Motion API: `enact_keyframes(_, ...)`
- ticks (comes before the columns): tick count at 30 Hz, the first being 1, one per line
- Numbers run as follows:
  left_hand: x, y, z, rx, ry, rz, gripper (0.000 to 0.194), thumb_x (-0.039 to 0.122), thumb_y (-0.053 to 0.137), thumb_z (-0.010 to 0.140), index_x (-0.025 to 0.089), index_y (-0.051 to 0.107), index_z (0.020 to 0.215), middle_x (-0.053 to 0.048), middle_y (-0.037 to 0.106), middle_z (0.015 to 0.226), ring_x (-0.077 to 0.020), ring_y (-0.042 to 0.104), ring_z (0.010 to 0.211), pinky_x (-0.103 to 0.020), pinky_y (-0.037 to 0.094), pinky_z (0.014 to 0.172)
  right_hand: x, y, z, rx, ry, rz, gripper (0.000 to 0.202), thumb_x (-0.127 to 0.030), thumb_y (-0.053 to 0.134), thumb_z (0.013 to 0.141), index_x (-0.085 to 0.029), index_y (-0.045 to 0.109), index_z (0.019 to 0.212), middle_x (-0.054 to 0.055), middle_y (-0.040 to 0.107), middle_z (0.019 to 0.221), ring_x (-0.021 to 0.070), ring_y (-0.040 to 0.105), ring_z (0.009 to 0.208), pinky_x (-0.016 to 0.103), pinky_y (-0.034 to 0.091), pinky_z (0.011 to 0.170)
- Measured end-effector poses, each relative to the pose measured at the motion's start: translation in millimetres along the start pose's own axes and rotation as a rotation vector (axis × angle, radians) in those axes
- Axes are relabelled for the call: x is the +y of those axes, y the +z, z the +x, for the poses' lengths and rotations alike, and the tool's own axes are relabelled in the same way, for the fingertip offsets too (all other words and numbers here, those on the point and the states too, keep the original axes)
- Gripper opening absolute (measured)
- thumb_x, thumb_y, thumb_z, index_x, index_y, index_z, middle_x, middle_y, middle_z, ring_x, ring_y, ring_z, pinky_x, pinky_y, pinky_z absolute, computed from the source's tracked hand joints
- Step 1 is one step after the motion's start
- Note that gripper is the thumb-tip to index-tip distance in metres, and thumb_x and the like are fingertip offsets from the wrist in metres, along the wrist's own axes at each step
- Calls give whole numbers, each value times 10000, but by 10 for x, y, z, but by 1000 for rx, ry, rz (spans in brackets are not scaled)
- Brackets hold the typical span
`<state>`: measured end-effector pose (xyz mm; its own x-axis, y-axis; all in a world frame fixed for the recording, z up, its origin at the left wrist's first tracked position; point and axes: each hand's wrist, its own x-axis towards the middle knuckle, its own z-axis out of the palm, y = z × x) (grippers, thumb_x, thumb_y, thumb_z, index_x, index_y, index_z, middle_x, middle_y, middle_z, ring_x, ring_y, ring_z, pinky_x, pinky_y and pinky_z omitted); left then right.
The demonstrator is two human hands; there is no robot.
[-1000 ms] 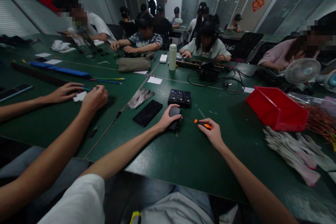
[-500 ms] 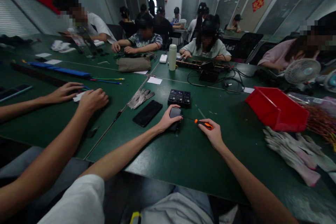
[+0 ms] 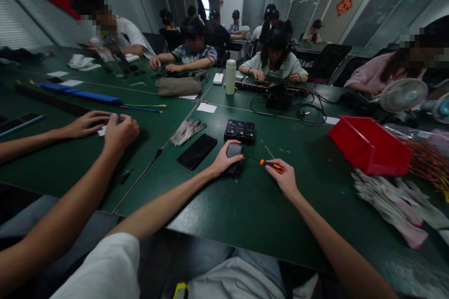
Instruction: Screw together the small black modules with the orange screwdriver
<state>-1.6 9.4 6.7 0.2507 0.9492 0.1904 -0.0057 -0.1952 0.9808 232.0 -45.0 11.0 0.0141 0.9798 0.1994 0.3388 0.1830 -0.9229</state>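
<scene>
My left hand (image 3: 224, 160) grips a small dark box-shaped part (image 3: 234, 151) with a grey top, its fingers along the far side and thumb on the near side. In my right hand (image 3: 286, 178) is a screwdriver (image 3: 275, 166) with an orange and black handle. Its thin shaft points left, and the tip meets or lies close to the right side of the part; exact contact is too small to tell. Just beyond my left hand sits a black compartment tray (image 3: 240, 131) holding small pieces. A black smartphone (image 3: 197, 151) lies to the left.
Grey work gloves (image 3: 188, 131) lie beyond the phone, with more gloves (image 3: 393, 203) at right. A red bin (image 3: 370, 145) stands at the right, near a fan (image 3: 404, 95). A green bottle (image 3: 230, 77) stands farther back. A co-worker's hands (image 3: 121, 133) work at the left.
My hands, the part and the screwdriver look almost unmoved. At the left, the co-worker's nearer hand has shifted slightly left. Across the table, another person's hand has moved slightly right.
</scene>
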Motion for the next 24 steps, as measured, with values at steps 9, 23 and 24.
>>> enact_keyframes(9,4,-3,1,11,14,36,550,374,704,687,195,491,1161,-41,583,980,-175,600,840,-299,467,777,28,7,1,10,7,7,264,-385,656,745,-177,672,906,33,634,806,157,564,673,275,436,599)
enact_keyframes(23,13,-3,1,12,10,44,544,375,704,686,204,494,1158,-43,585,1006,-179,602,848,-307,468,790,78,11,13,21,-14,2,245,-376,654,748,-176,659,890,27,627,799,156,557,686,280,430,626)
enact_keyframes(24,14,-6,1,9,9,47,543,377,703,688,205,492,1159,-42,584,1009,-179,601,853,-307,467,793,75,12,13,22,-13,2,245,-377,654,747,-176,658,888,26,626,796,156,555,683,280,429,624)
